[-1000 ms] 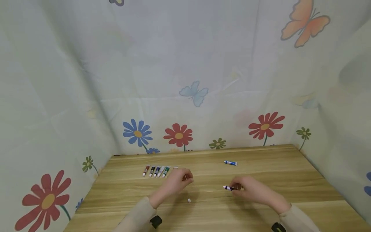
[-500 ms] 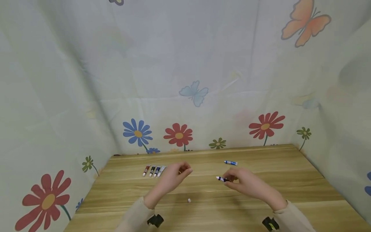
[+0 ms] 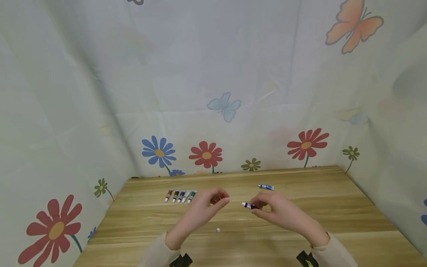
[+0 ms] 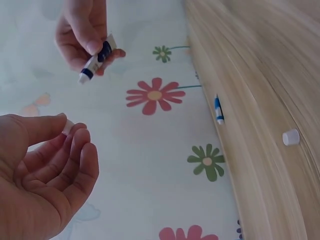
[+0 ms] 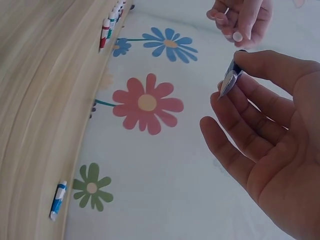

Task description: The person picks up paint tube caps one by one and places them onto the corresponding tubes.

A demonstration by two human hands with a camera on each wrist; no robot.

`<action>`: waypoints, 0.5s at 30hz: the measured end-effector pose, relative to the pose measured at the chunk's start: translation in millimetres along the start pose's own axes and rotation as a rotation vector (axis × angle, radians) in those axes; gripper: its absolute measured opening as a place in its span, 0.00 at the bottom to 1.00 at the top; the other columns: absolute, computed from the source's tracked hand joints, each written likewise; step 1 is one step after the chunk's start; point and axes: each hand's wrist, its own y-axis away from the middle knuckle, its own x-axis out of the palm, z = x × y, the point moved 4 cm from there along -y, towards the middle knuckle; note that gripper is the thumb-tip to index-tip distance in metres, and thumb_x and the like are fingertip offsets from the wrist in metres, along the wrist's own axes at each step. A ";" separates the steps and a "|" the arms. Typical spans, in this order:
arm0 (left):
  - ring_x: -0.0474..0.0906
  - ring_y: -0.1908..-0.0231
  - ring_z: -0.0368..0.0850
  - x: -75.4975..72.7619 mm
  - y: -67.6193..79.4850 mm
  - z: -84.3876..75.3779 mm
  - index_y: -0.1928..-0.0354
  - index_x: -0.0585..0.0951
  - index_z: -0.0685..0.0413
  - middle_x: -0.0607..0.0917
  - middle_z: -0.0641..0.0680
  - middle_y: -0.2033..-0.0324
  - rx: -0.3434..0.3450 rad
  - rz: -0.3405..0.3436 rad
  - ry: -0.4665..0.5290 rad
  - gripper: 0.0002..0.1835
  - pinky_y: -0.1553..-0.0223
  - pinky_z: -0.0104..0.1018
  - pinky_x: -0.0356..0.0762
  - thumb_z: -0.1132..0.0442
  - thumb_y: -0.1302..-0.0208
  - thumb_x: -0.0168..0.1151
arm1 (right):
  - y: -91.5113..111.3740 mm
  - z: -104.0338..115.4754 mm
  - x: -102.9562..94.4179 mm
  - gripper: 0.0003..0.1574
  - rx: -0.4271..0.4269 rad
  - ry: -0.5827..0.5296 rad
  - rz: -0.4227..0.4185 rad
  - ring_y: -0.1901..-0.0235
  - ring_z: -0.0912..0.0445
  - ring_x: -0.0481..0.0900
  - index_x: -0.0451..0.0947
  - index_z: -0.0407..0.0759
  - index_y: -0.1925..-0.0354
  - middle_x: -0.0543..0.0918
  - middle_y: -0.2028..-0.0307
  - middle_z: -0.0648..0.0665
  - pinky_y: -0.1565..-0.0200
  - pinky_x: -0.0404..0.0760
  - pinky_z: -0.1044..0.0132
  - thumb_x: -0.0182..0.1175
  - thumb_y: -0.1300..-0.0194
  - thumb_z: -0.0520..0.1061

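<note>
My left hand (image 3: 207, 204) pinches a small white cap (image 4: 68, 127) between thumb and forefinger. In my right hand (image 3: 281, 210) is a small paint tube (image 3: 247, 205), white with dark blue parts, held by thumb and fingertips. Its narrow white tip points toward the left hand, with a gap between the two in the left wrist view. The tube's flat end shows in the right wrist view. Both hands are raised over the wooden table (image 3: 300, 244). A second white cap (image 3: 218, 230) stands on the tabletop, nearer the person than the hands.
Several paint tubes (image 3: 176, 196) lie side by side at the back left, partly beside the left hand; a red tube (image 5: 104, 35) is among them. A blue tube (image 3: 266, 187) lies alone beyond the right hand. A flower-printed curtain (image 3: 186, 122) surrounds the table.
The right hand has moved left and away from the person with the tube. The left hand has shifted a little, ending further right; the hands are now closer together. The cap on the table stays put.
</note>
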 end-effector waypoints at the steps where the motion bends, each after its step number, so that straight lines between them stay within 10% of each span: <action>1: 0.80 0.69 0.36 0.9 0.6 -2.5 0.56 0.85 0.49 0.85 0.41 0.67 0.003 0.003 -0.002 0.07 0.64 0.32 0.81 0.55 0.27 0.62 | 0.0 2.5 -0.1 0.09 -0.008 0.000 -0.002 0.62 0.66 0.79 0.84 0.48 0.53 0.81 0.62 0.62 0.59 0.83 0.64 0.66 0.31 0.45; 15: 0.80 0.68 0.36 10.3 7.3 -23.4 0.57 0.86 0.48 0.85 0.41 0.64 0.028 0.079 0.058 0.06 0.61 0.33 0.82 0.56 0.29 0.64 | 3.4 22.6 0.6 0.09 -0.082 -0.006 -0.008 0.62 0.67 0.79 0.83 0.52 0.54 0.80 0.62 0.63 0.59 0.82 0.67 0.65 0.30 0.52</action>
